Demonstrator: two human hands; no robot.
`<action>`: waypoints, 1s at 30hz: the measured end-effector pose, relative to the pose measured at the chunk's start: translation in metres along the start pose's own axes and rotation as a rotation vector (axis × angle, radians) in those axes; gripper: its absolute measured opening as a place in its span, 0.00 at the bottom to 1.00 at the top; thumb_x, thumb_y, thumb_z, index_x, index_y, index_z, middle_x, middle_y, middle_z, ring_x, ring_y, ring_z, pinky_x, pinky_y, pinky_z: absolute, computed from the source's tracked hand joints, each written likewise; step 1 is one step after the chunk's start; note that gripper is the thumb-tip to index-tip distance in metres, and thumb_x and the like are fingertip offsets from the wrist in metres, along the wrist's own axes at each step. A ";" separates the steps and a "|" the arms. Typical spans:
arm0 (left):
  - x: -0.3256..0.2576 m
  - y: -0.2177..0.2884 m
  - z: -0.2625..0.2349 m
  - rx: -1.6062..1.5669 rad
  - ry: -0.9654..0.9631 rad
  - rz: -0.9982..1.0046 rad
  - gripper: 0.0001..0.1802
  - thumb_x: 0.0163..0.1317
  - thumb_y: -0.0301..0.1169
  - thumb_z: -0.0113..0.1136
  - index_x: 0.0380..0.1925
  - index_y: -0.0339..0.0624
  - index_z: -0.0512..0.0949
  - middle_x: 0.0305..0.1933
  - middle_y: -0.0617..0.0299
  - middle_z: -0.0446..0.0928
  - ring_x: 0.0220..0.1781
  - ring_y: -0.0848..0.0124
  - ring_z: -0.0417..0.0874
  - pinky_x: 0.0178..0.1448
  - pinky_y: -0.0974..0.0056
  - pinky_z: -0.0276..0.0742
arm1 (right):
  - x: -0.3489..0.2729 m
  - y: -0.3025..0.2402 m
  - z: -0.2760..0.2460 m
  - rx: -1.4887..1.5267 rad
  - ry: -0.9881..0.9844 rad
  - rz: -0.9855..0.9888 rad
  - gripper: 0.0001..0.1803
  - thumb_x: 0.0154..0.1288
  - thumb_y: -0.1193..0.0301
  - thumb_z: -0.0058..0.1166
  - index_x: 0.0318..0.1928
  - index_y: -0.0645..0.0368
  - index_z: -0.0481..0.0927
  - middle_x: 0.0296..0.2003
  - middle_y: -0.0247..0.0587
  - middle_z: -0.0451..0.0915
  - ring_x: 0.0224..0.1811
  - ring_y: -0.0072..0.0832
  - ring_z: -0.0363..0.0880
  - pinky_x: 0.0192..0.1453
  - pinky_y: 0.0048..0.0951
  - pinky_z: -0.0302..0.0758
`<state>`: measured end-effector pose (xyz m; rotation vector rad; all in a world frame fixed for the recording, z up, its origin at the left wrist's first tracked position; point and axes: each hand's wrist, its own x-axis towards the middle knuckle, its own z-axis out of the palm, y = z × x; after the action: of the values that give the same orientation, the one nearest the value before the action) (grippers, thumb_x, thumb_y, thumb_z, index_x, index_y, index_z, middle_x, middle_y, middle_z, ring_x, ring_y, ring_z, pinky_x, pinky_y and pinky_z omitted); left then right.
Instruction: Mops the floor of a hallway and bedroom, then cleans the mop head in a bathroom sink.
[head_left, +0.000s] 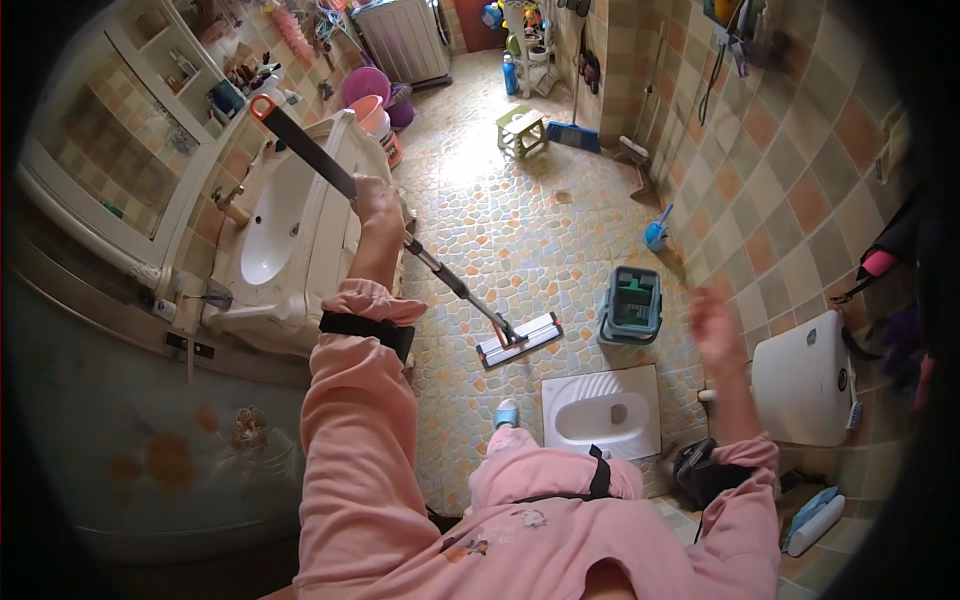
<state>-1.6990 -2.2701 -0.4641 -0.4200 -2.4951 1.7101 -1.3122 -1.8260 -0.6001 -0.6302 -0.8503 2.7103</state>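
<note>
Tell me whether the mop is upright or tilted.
Tilted: the mop handle slants from the left hand down rightward to the flat mop head.

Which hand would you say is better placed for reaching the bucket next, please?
Probably the right hand: it seems empty, though it is blurred, and it appears nearer the bucket in this view. The left hand is occupied, gripping the mop by its handle.

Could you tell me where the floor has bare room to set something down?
The widest bare floor lies between the mop head and the green stool. A smaller patch separates the mop head from the bucket. It is crowded beyond the washstand, where purple and orange tubs stand.
</note>
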 end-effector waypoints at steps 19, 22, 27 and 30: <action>-0.021 -0.013 -0.051 -0.153 -0.171 0.062 0.13 0.54 0.28 0.61 0.39 0.59 0.81 0.37 0.69 0.82 0.47 0.69 0.81 0.55 0.52 0.64 | -0.106 0.164 0.385 -0.900 -1.078 -0.869 0.09 0.61 0.71 0.56 0.39 0.59 0.73 0.37 0.41 0.72 0.41 0.39 0.74 0.44 0.34 0.73; -0.013 -0.009 -0.045 -0.142 -0.181 0.093 0.15 0.53 0.26 0.62 0.40 0.58 0.81 0.38 0.67 0.82 0.48 0.68 0.81 0.59 0.49 0.63 | -0.118 0.153 0.396 -0.708 -1.100 -0.714 0.07 0.62 0.72 0.55 0.39 0.59 0.74 0.34 0.42 0.73 0.37 0.39 0.75 0.41 0.34 0.72; -0.016 -0.014 -0.050 -0.133 -0.063 0.140 0.05 0.58 0.34 0.57 0.27 0.53 0.82 0.20 0.67 0.74 0.24 0.70 0.75 0.33 0.56 0.61 | -0.135 0.154 0.398 -0.619 -1.211 -0.552 0.06 0.61 0.73 0.55 0.37 0.60 0.73 0.34 0.41 0.73 0.36 0.38 0.76 0.38 0.32 0.72; -0.017 -0.017 -0.056 -0.022 -0.114 0.128 0.06 0.59 0.36 0.57 0.28 0.54 0.82 0.21 0.68 0.74 0.24 0.70 0.76 0.33 0.56 0.62 | -0.148 0.158 0.393 -0.543 -1.309 -0.548 0.07 0.60 0.74 0.55 0.36 0.61 0.73 0.33 0.41 0.73 0.36 0.37 0.76 0.38 0.32 0.72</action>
<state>-1.6728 -2.2301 -0.4266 -0.5084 -2.6216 1.8025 -1.3791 -2.1953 -0.3536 1.2998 -1.6679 2.0782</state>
